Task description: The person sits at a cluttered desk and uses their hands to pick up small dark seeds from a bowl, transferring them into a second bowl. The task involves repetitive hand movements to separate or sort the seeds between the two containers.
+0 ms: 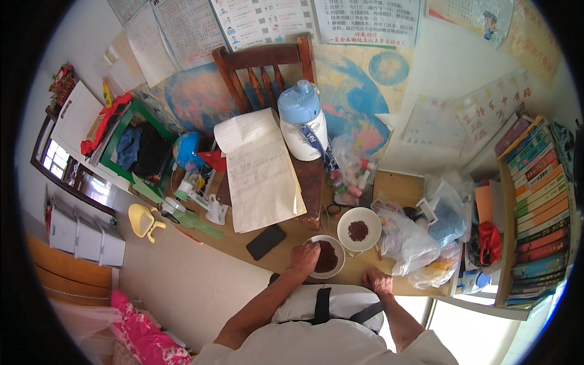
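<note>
My left hand (305, 259) is at the left rim of a white bowl (341, 269), its fingers closed on the rim. Small dark reddish-brown beans or grains (327, 256) fill the bottom of that bowl. Just beyond it, to the upper right, sits a second white bowl (372, 242) with a smaller heap of similar reddish-brown pieces (357, 231). My right hand (378, 280) rests at the desk's near edge with curled fingers; whether it holds anything is hidden. A short thin stick (378, 252) lies just beyond it.
A black phone (266, 242) lies left of the bowls. Behind are an open notebook (264, 182) and a blue-and-white bottle (301, 121) on a wooden chair (312, 191). Plastic bags (410, 242) crowd the right, beside a bookshelf (504, 237). A globe (187, 150) stands far left.
</note>
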Motion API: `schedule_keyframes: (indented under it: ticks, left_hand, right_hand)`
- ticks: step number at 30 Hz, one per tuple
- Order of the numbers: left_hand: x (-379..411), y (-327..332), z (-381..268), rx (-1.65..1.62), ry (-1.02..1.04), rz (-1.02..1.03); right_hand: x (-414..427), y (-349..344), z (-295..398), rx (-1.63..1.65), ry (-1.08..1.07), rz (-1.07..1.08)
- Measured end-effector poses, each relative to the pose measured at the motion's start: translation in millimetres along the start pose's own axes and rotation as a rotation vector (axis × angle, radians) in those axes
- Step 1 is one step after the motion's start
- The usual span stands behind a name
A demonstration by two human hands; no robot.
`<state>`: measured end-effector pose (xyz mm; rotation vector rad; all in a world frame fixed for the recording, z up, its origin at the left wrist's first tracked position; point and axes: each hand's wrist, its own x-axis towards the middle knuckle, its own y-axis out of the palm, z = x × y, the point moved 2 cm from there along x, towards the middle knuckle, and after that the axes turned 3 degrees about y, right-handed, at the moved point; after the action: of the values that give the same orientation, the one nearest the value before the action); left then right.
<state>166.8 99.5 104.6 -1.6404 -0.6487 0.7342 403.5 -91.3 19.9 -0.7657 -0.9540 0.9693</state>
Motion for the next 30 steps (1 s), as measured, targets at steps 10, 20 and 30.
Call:
schedule_keyframes:
  ticks: [10, 20, 30]
  left_hand:
    - [-0.1, 36.0, -12.2, 0.001, 0.109, -0.017]
    - [-3.8, 7.2, -17.6, -0.112, -0.019, -0.172]
    - [-6.0, 11.0, -14.4, -0.167, -0.010, -0.118]
  right_hand:
    - [-1.4, -1.9, 1.2, 0.003, -0.025, 0.013]
    - [-1.4, -2.2, 2.2, 0.004, -0.014, 0.012]
    - [0.7, -4.1, 4.0, 0.028, -0.011, 0.008]
